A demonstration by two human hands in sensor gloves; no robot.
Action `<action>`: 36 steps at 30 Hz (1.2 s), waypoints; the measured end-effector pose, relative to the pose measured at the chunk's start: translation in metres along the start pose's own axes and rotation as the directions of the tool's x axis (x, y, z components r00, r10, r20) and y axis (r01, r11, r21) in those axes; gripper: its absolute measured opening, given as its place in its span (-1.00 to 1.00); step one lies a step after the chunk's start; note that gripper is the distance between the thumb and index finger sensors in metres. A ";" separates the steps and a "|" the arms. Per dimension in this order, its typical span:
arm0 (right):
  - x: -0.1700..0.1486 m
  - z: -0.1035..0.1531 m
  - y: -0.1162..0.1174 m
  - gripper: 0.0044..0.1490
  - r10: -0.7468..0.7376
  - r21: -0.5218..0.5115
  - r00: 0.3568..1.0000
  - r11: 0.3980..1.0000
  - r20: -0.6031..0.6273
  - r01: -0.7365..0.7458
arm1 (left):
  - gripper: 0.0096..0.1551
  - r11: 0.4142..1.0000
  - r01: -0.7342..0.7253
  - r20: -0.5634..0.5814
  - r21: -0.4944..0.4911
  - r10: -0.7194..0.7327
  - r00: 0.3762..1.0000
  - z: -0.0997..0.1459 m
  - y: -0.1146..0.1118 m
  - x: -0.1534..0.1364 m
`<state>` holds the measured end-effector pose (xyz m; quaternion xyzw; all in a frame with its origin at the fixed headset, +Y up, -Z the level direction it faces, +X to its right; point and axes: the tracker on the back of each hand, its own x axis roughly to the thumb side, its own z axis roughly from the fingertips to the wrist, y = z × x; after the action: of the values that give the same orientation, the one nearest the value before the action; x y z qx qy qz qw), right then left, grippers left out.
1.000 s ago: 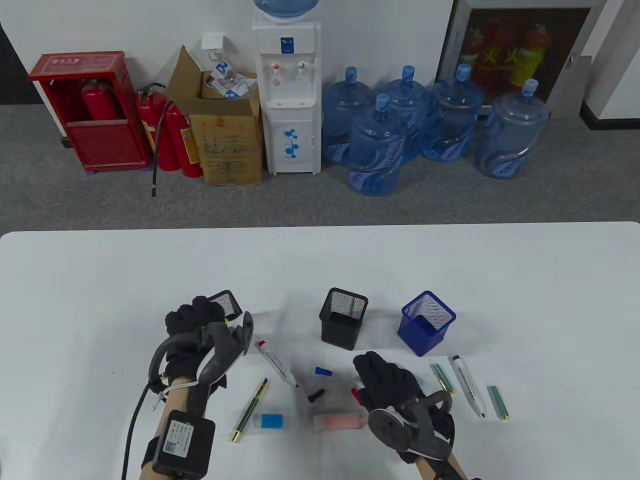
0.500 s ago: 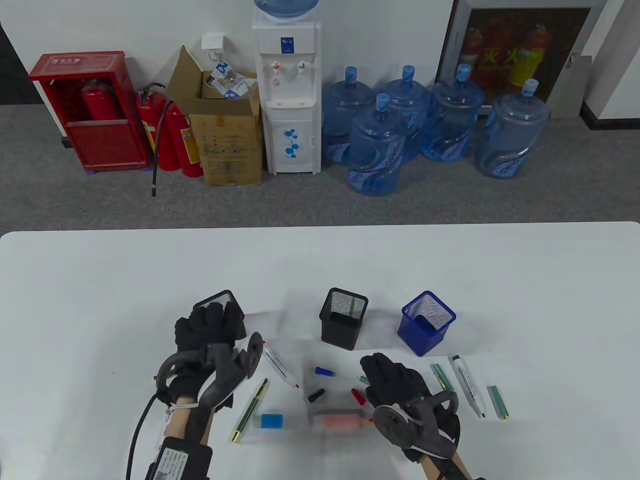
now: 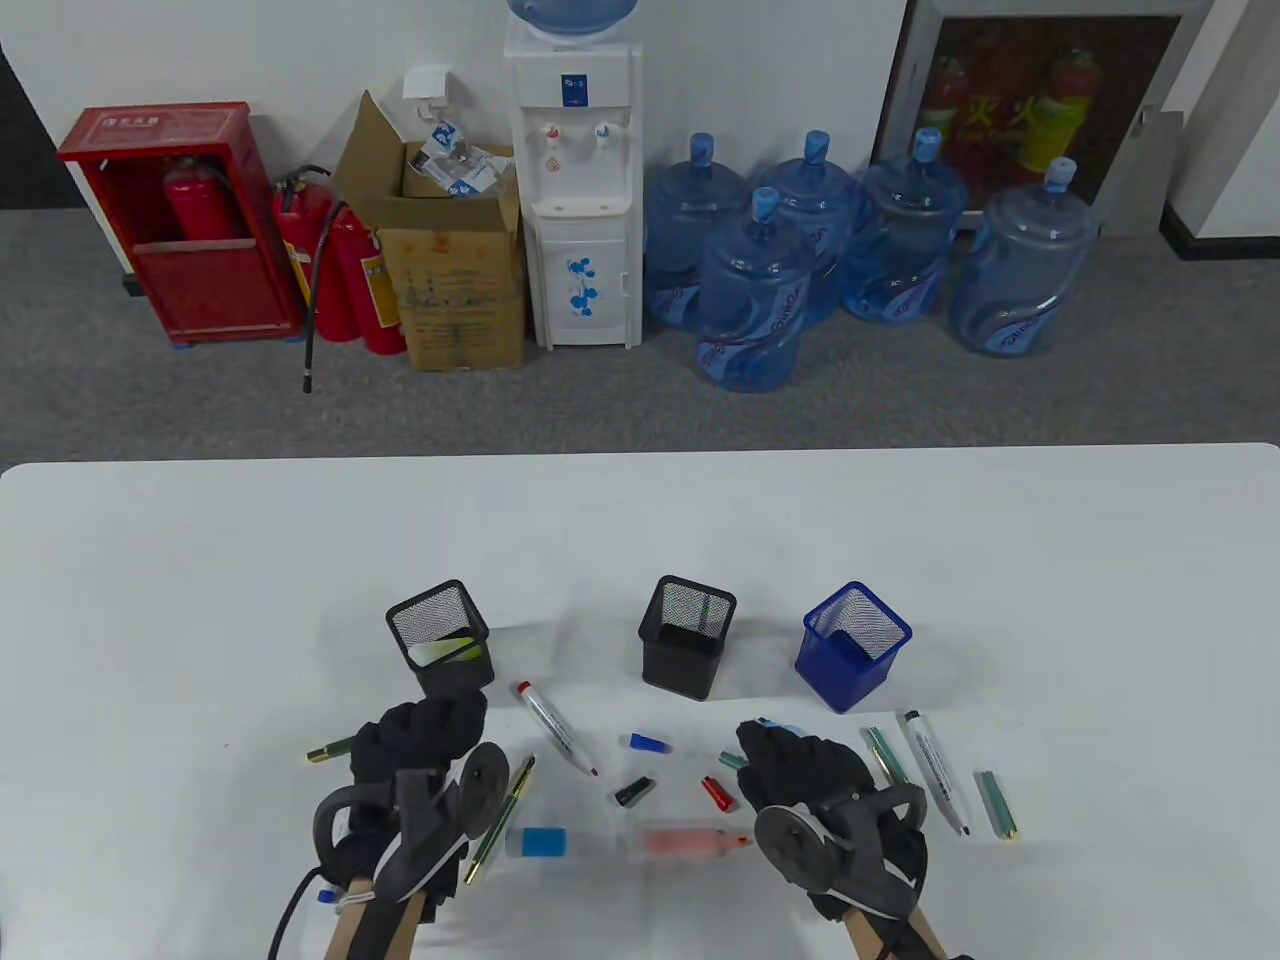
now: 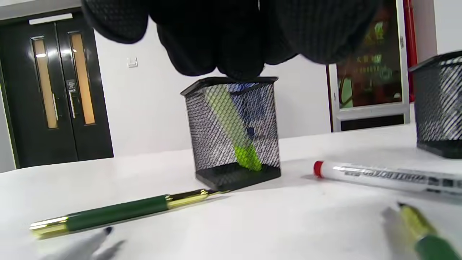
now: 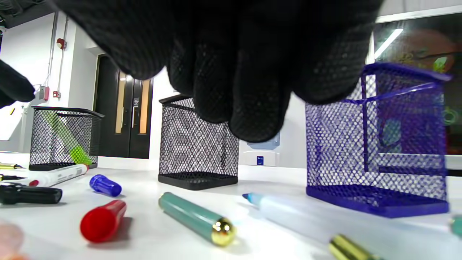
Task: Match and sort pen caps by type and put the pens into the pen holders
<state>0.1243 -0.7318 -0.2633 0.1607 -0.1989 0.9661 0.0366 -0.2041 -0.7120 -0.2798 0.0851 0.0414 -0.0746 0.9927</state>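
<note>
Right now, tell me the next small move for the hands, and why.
Probably lower the right hand onto the uncapped blue-tipped highlighter lying just under its fingers, then bring it to the blue highlighter cap lying loose on the table.

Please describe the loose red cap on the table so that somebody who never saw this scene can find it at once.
Start at the middle black mesh holder on the white table, then look toward the near edge, just left of the right hand. The red cap lies there alone; the neighbouring loose caps are blue and black.
</note>
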 end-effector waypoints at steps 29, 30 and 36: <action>0.003 0.000 0.000 -0.36 0.060 0.010 0.998 0.998 0.033 -0.060 | -0.33 0.928 0.223 -0.060 -0.297 -0.252 0.966 0.003 -0.013 -0.027; 0.004 0.000 -0.001 -0.37 0.065 0.008 0.997 0.998 0.034 -0.066 | -0.35 0.959 0.186 -0.019 -0.213 -0.194 0.981 0.003 -0.002 -0.014; 0.007 0.000 0.001 -0.35 0.062 0.025 0.997 0.998 0.046 -0.063 | -0.37 0.996 -0.024 0.101 -0.084 0.033 0.994 0.009 0.013 0.042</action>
<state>0.1175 -0.7327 -0.2610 0.1766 -0.1917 0.9654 -0.0004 -0.1602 -0.7066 -0.2729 0.0404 -0.0075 -0.0628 0.9972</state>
